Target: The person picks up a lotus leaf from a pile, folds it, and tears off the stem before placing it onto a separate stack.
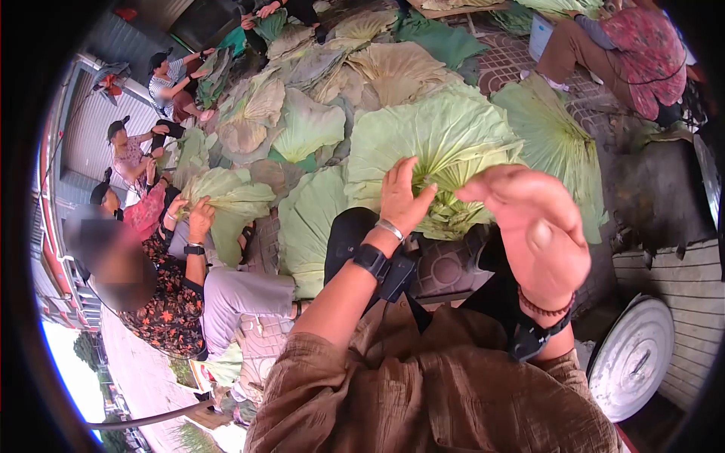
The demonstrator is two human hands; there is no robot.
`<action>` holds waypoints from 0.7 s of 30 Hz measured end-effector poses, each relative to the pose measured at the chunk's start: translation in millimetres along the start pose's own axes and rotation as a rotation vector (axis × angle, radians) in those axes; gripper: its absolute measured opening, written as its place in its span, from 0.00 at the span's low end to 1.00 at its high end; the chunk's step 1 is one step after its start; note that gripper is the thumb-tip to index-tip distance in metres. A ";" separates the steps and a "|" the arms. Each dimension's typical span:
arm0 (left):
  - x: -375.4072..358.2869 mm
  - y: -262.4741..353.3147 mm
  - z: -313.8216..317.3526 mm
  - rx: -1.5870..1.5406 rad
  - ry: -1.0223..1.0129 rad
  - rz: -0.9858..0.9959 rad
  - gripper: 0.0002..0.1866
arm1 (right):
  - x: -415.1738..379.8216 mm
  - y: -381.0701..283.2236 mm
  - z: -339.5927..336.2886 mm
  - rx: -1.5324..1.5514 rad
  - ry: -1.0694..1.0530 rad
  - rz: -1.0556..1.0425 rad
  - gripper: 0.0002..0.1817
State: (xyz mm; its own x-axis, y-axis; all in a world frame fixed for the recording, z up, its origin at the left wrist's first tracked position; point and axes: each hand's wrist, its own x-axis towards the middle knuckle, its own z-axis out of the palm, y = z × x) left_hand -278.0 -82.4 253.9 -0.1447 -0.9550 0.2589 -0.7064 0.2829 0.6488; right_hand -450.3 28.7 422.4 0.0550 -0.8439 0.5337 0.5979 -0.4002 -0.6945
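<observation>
A large pale green leaf (430,132) with radiating veins spreads out before me, its ribs meeting near my fingers. My left hand (402,200) rests on the leaf's near part, fingers apart and thumb pointing toward the vein centre. Raised nearer the camera, my right hand (532,223) is curved at the leaf's right edge, its fingers bent; whether its fingertips pinch anything is hidden. Another green leaf (555,140) lies to the right, and one more (311,226) lies left of my left wrist.
Many dried leaves (393,72) cover the ground ahead. A person in a floral shirt (162,306) sits close at left, handling a leaf (226,192). More people sit beyond. At right, a person in a pink top (642,57) sits; a round metal lid (633,359) stands below.
</observation>
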 end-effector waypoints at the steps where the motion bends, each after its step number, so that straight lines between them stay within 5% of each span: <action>1: 1.1 -10.6 13.5 0.051 -0.112 0.058 0.30 | 0.9 -15.0 10.9 0.079 -0.165 -0.055 0.13; 3: -3.4 -10.4 19.0 0.143 -0.364 0.030 0.40 | -3.0 -30.1 27.5 0.271 -0.422 -0.129 0.14; 5: -11.5 -3.7 15.9 0.192 -0.360 0.040 0.40 | -6.6 -43.8 50.5 0.421 -0.473 -0.105 0.14; 21: -29.5 -0.7 17.8 0.203 -0.414 -0.020 0.39 | -48.5 -36.2 104.6 0.622 -0.470 0.059 0.17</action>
State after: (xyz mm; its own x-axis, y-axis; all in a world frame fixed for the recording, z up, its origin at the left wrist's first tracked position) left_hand -285.6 -56.0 233.0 -0.3646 -0.9271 -0.0864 -0.8274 0.2800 0.4868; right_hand -391.0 121.5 472.1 0.3502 -0.5622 0.7492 0.9143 0.0313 -0.4038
